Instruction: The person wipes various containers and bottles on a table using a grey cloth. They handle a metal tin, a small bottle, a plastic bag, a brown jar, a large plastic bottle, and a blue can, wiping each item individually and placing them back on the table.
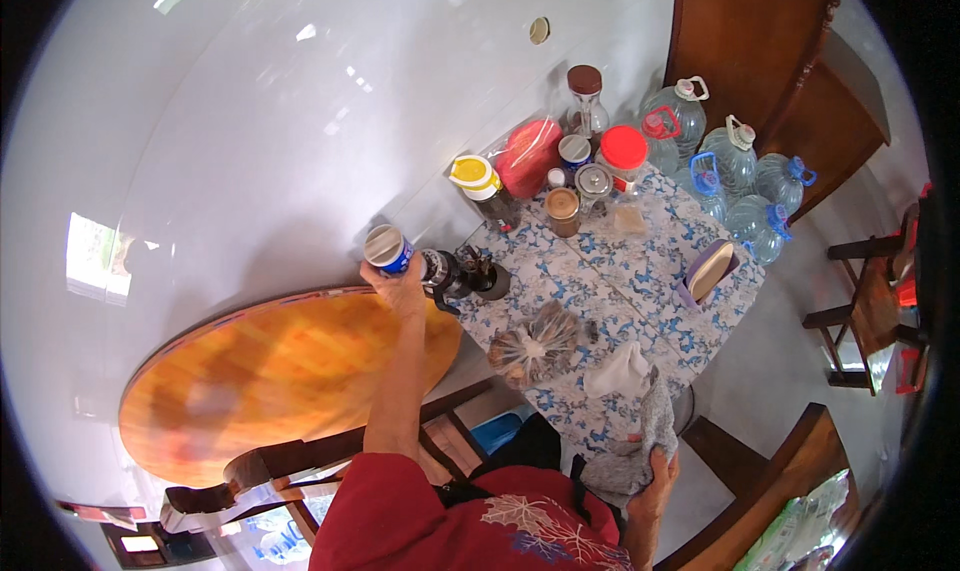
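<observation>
My left hand (399,289) is wrapped round a blue canister (394,253) with a pale lid, beside the wall at the table's left corner. Just right of it are a dark bottle (445,271) and a dark holder (492,283) with utensils in it. At the table's near right edge, my right hand (655,483) grips a grey cloth (655,421). Part of that cloth hangs down in front of me. Near it on the patterned tablecloth (590,281) lie a crumpled white cloth or tissue (617,373) and a tied clear plastic bag (537,346) with brown contents.
Along the far edge stand a yellow-lidded bottle (478,179), a red item in clear plastic (528,158), a red-lidded jar (623,149) and other jars. A purple container (710,274) is at the right. Large water bottles (735,161), chairs (860,311) and a round wooden tabletop (280,381) surround the table.
</observation>
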